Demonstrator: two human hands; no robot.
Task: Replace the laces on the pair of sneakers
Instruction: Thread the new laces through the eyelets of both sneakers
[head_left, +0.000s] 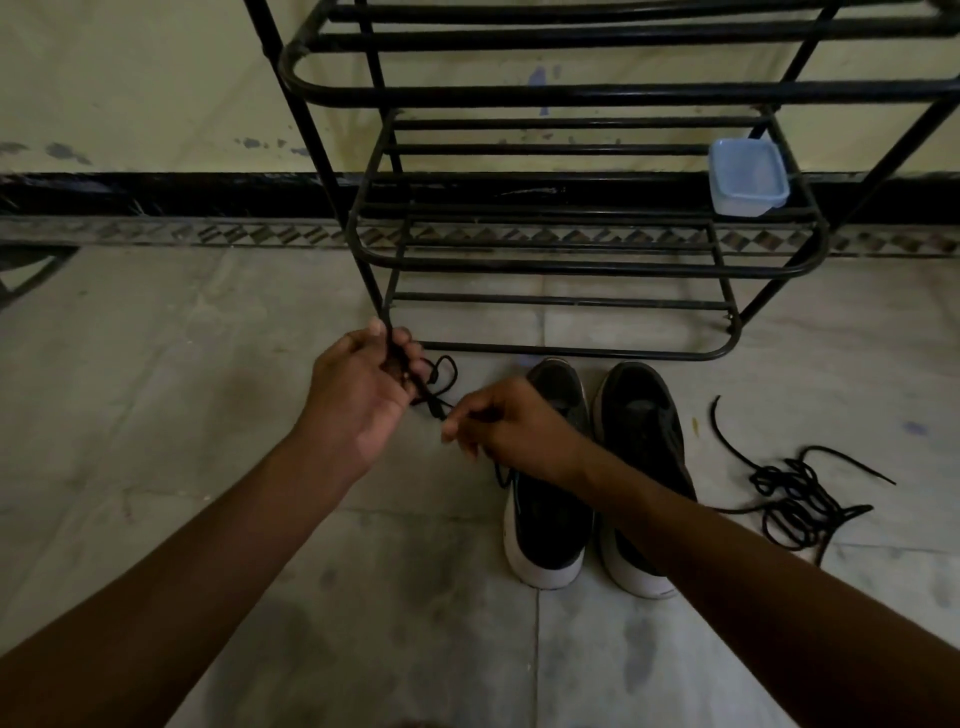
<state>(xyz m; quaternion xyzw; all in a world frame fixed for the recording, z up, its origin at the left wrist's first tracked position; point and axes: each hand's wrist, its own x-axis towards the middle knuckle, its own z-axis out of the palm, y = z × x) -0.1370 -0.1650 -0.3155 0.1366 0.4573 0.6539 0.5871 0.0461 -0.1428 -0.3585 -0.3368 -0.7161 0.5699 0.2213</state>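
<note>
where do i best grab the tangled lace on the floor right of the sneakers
Pinch the tangled lace at its long free end, coming straight down from above. That end curves clear of the clump and lies flat on the floor, so it should draw out without lifting the whole knot.

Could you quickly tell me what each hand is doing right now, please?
Left hand: grips a bunched black lace, fingers curled round it.
Right hand: pinches the same lace near its end.
</note>
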